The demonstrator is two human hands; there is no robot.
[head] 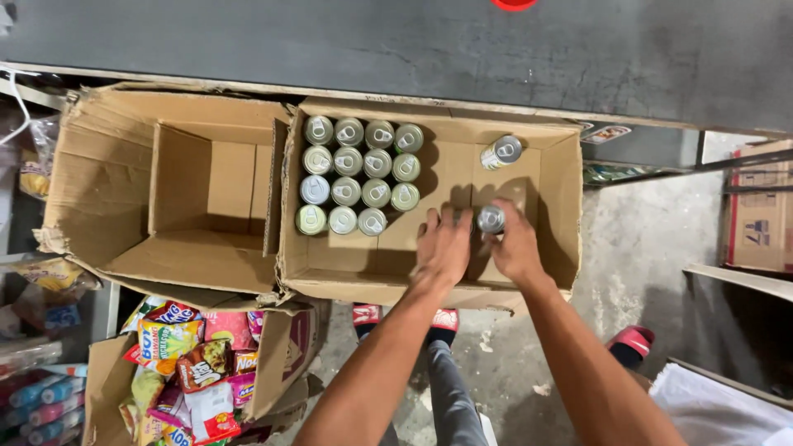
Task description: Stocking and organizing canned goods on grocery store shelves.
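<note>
Can [491, 219] stands gripped in the curled right hand [516, 246]; left hand [443, 246] lies spread on the carton [557, 198] floor.

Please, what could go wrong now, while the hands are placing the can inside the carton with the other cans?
1. The right hand holds a can only by its top, so it might slip and dent.
2. One lone can leans tilted against the far wall of the box; a bump may roll it.
3. The left hand lies near the packed cans and could knock that row.
</note>
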